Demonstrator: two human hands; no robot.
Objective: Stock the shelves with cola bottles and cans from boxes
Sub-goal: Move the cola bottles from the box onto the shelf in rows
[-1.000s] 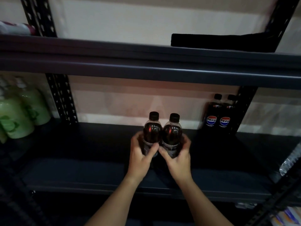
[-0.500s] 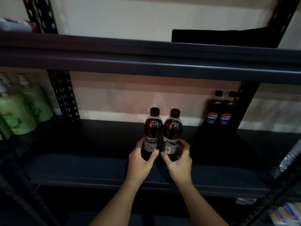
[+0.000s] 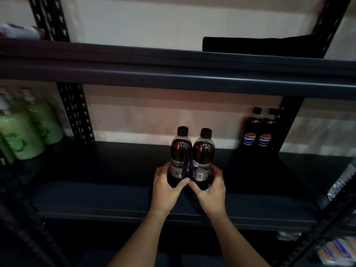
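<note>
Two dark cola bottles with black caps stand upright side by side on the dark middle shelf (image 3: 96,197). My left hand (image 3: 166,191) grips the base of the left bottle (image 3: 180,151), thumb across its front. The lower part of the right bottle (image 3: 203,154) sits in my right hand (image 3: 211,191), whose fingers curl round it. Both labels face sideways. Two more cola bottles (image 3: 258,135) with their logos facing out stand at the back right of the same shelf.
Green bottles (image 3: 25,132) fill the neighbouring bay on the left, past a black perforated upright (image 3: 75,112). The shelf above (image 3: 173,74) carries a flat black object (image 3: 260,45). A clear plastic pack (image 3: 342,180) shows at the right edge, and packaged goods (image 3: 339,251) lie lower right.
Both hands slid down from the bottles' middles to their bases. The bottles now stand a little further forward and lower in view, on the shelf.
</note>
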